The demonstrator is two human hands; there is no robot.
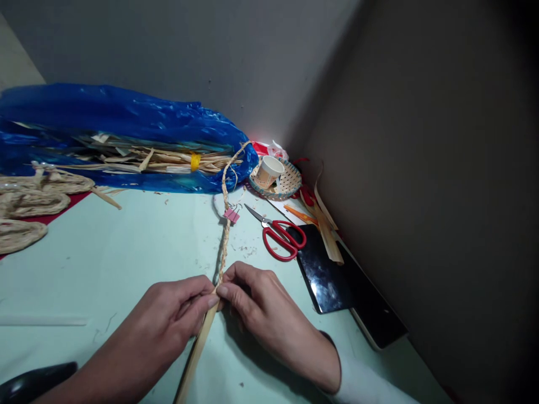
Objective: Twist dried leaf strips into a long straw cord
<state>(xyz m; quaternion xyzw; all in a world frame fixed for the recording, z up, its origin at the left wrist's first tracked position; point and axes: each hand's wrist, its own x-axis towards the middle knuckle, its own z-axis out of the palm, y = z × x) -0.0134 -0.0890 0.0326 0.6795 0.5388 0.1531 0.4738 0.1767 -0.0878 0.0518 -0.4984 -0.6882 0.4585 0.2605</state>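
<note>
A thin straw-coloured braid (pixel 224 249) runs from the blue bag's edge down the table towards me. A pink binder clip (pixel 231 215) grips it partway along. At the braid's near end, my left hand (pixel 172 317) pinches the fibre between thumb and fingers. My right hand (pixel 256 297) pinches the same spot from the other side, its fingertips meeting those of the left. From under the fingers a flat, loose fibre strip (pixel 196 353) hangs down to the bottom of the view. The exact crossing of strands is hidden by my fingertips.
Red-handled scissors (pixel 281 238) lie right of the braid, beside a black tablet (pixel 322 275). Behind are a blue plastic bag (pixel 126 106) of dried strips and a woven basket (pixel 288 182) holding a paper cup (pixel 269 171). Braided pieces (pixel 33 199) rest at left.
</note>
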